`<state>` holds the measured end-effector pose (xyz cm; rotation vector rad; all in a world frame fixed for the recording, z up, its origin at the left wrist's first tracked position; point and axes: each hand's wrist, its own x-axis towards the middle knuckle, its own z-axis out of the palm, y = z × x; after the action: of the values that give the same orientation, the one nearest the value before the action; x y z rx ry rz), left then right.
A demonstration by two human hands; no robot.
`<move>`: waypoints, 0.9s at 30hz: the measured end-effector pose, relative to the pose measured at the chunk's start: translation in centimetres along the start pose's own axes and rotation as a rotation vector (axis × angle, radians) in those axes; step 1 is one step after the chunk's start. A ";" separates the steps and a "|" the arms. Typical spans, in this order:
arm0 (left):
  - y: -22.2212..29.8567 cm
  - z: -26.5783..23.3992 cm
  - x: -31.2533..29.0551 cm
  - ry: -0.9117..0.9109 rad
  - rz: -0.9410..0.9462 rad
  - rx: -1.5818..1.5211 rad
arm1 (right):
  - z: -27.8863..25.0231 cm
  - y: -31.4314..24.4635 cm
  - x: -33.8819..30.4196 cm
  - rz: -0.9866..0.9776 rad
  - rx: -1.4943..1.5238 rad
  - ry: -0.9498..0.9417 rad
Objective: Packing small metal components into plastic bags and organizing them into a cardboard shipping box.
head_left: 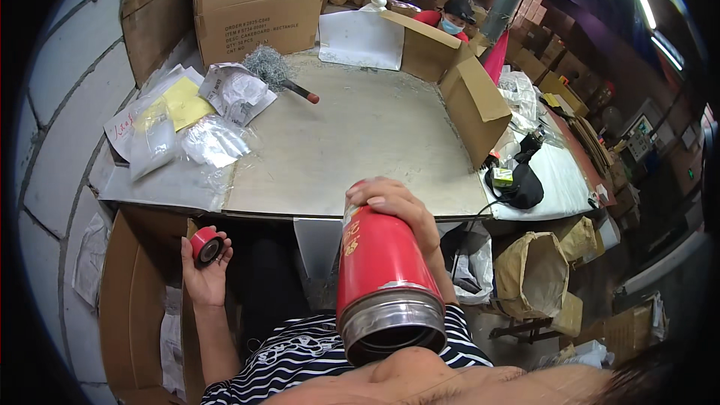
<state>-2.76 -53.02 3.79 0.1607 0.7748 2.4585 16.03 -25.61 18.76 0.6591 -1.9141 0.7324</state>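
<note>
A large red vacuum flask [386,259] is tilted with its bare metal mouth toward me, close to my chest. Fingers of my right hand [401,210] wrap round its far end, above the table's front edge. Gold marks show on the flask's left side. Off to the left, below the table edge, my left hand [204,274] grips a round red lid [205,247] with a black inner side. Lid and flask are apart. The inside of the flask's mouth is dark.
On the worktable [352,127] lie a tangle of metal shavings [268,67], a red-tipped rod [301,92], papers and plastic bags [154,142]. Cardboard flaps [476,105] border its right side. An open carton [135,292] stands at left, a paper sack [532,274] at right. A masked person [450,21] is beyond.
</note>
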 end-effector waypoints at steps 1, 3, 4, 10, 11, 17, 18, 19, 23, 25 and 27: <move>-0.1 0.0 0.1 -0.004 -0.007 0.001 | -0.3 0.0 0.4 0.002 -0.010 0.002; -0.3 0.0 0.2 0.000 -0.012 0.009 | -1.1 0.1 1.2 -0.075 -0.132 -0.020; -0.4 0.0 0.2 0.010 -0.009 0.017 | -1.3 -0.1 1.9 -0.102 -0.147 -0.005; -0.5 -1.2 0.1 0.000 -0.011 0.042 | -2.1 0.0 3.8 -0.174 -0.222 -0.023; -0.5 -1.3 0.1 0.005 -0.010 0.052 | -2.1 0.2 3.9 -0.194 -0.228 -0.023; -0.7 -1.6 0.6 0.004 -0.006 0.041 | -2.5 0.0 5.4 -0.229 -0.276 -0.018; -0.7 -1.6 0.6 0.014 -0.006 0.043 | -2.5 0.0 5.6 -0.236 -0.280 -0.020; -0.7 -1.6 0.6 0.024 -0.006 0.045 | -2.5 -0.1 5.9 -0.239 -0.280 -0.022; -0.9 -1.5 0.8 0.024 0.004 0.036 | -2.7 -0.4 6.6 -0.260 -0.320 -0.020; -0.9 -1.8 0.8 0.041 -0.014 0.041 | -2.7 -0.4 6.8 -0.271 -0.334 -0.016; -1.0 -1.7 0.7 0.036 -0.019 0.054 | -2.8 -0.3 7.0 -0.278 -0.349 -0.013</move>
<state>-3.35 -52.83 1.76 0.1287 0.8554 2.4299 15.06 -24.80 26.14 0.6894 -1.8518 0.2119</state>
